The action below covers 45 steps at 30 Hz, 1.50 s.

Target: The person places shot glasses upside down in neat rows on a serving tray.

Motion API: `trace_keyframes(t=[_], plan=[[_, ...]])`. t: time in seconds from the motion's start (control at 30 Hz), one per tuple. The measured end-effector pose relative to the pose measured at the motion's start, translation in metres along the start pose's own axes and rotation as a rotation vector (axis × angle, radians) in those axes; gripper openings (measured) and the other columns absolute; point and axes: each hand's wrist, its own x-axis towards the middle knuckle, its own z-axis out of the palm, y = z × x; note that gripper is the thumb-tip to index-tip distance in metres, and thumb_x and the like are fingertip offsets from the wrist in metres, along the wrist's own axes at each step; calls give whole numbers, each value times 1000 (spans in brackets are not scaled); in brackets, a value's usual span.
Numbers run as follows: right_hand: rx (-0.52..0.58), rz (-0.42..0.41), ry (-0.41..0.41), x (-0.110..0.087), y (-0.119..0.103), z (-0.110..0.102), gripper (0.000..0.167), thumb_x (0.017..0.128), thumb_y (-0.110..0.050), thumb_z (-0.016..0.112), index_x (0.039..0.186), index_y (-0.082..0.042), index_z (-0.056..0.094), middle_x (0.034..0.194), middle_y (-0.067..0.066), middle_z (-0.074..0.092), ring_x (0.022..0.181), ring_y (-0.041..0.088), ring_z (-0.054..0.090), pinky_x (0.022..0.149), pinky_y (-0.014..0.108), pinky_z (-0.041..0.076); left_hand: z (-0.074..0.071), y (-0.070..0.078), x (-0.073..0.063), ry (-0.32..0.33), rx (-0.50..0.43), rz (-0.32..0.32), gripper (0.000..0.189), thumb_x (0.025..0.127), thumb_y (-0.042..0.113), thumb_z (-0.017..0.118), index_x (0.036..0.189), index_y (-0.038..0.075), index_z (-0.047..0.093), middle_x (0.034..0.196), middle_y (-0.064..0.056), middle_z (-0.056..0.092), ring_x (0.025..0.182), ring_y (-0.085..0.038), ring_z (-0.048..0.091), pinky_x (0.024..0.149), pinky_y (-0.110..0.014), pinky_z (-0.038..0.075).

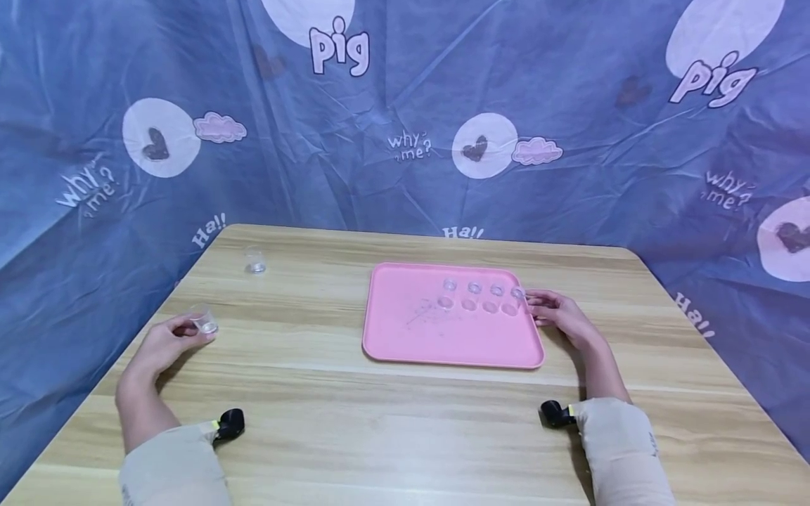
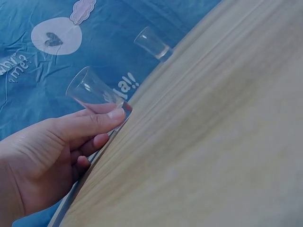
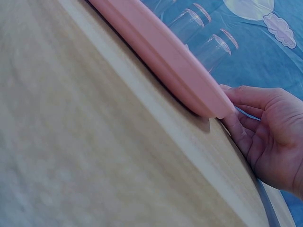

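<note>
A clear shot glass [image 2: 94, 90] stands upright between the thumb and fingers of my left hand [image 1: 166, 344], which pinch it low, near its base, at the table's left side. Farther back, a second shot glass [image 1: 255, 261] stands upright on the table. My right hand [image 1: 566, 320] grips the right edge of a pink tray [image 1: 443, 351], with the thumb low against the rim and some fingertips hidden behind it in the right wrist view. Several shot glasses [image 3: 215, 49] stand upside down in a row on the tray, the rightmost beside the right fingertips.
The wooden table [image 1: 304, 422] has rounded far corners. A blue printed cloth [image 1: 405, 84] hangs behind it and along its sides. Small dark marks [image 1: 427, 309] show on the tray left of the glasses. A black wrist camera [image 1: 230, 424] sticks out from each sleeve.
</note>
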Motion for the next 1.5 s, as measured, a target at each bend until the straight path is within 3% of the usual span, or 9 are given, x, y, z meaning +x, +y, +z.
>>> trace_keyframes(t=[0.13,0.4,0.67,0.83,1.0,1.13,1.37,1.5], plan=[[-6,-3,-1,1,0,-1,51,92,-5,53,134,13,30,101,4,54,82,7,59,72,23,50,1,0,2,12,27,-3,58,84,30,67,120,-12,48,99,-23,55,88,-27,48,71,-32,37],[5,-11,-4,3,1,-2,50,92,-3,52,133,15,30,99,2,55,82,7,59,72,23,50,1,5,2,25,29,5,56,83,28,67,118,-12,50,98,-22,56,86,-25,48,68,-28,37],[11,0,6,3,2,-1,54,91,-6,56,134,14,31,98,1,55,82,6,59,72,22,50,1,16,4,7,52,30,58,82,30,69,120,-11,51,101,-24,57,89,-30,49,74,-34,38],[7,2,7,2,2,-1,53,91,-5,56,134,14,31,99,2,55,82,6,59,72,22,50,4,31,7,-25,46,71,55,83,28,68,119,-10,52,101,-22,59,88,-27,52,72,-31,41],[-7,0,4,2,2,-2,52,92,-5,54,134,13,31,101,6,54,83,6,59,73,23,50,9,51,14,-45,27,131,52,84,23,67,122,-9,50,98,-19,58,79,-21,50,63,-26,43],[-11,3,3,2,1,-3,53,92,-5,54,135,13,30,104,9,53,83,6,59,74,23,50,11,64,17,-58,8,179,50,85,18,66,125,-8,49,100,-20,57,82,-21,50,65,-27,43],[-1,9,-4,2,0,-2,53,93,-7,54,136,11,29,106,9,53,85,6,59,74,23,50,14,87,21,-58,51,183,47,84,23,68,116,-7,53,90,-16,57,82,-27,51,70,-36,41],[3,9,-3,2,2,-4,52,93,-7,53,136,11,30,104,6,54,85,6,59,74,23,50,18,96,24,-61,51,192,46,83,21,68,115,-9,53,88,-15,58,79,-26,52,68,-35,43]])
